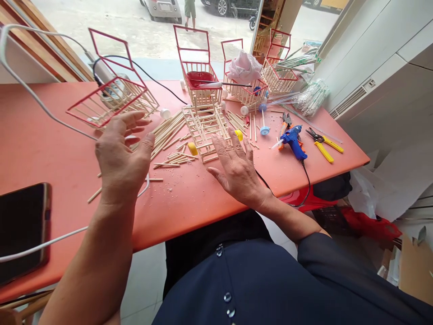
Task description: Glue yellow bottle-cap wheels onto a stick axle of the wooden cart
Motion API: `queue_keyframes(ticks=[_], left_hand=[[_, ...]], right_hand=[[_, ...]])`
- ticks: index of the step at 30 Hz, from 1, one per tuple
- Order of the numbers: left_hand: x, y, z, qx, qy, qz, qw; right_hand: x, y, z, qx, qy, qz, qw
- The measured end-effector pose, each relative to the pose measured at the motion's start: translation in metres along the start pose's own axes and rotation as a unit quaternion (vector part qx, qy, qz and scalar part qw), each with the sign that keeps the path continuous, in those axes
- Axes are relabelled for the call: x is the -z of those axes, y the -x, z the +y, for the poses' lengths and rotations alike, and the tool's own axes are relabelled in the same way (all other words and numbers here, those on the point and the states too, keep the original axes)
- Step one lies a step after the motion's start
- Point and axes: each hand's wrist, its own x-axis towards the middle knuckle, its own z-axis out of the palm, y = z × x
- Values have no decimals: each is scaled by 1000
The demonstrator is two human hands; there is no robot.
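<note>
My right hand (237,169) is spread with fingers outstretched over the near right end of a small wooden-stick frame (206,128); whether it presses on it I cannot tell. Yellow wheels (192,148) show at both sides of that end. My left hand (123,151) is raised above the table, fingers apart and slightly curved, with nothing in it. Just beyond it stands a red-rimmed miniature stick cart (111,101). Between my hands lie loose wooden sticks (169,131), long and short.
More red-rimmed carts (199,67) stand at the back; one holds white cloth (244,65). Right are a blue glue gun (294,141), yellow-handled pliers (324,144), orange-handled pliers (285,124) and bagged sticks (311,97). A phone (25,230) and white cable (43,101) lie left.
</note>
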Motion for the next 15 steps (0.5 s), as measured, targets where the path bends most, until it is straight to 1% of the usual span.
queue_keyframes(ticks=[9,15], left_hand=[[-1,1,1,2,-1,-4,1000],[-2,1,-3,-1,-7,-5,1000]], right_hand=[[1,1,5,15,5,-2,1000],[-1,5,11,-14,16,4,1000]])
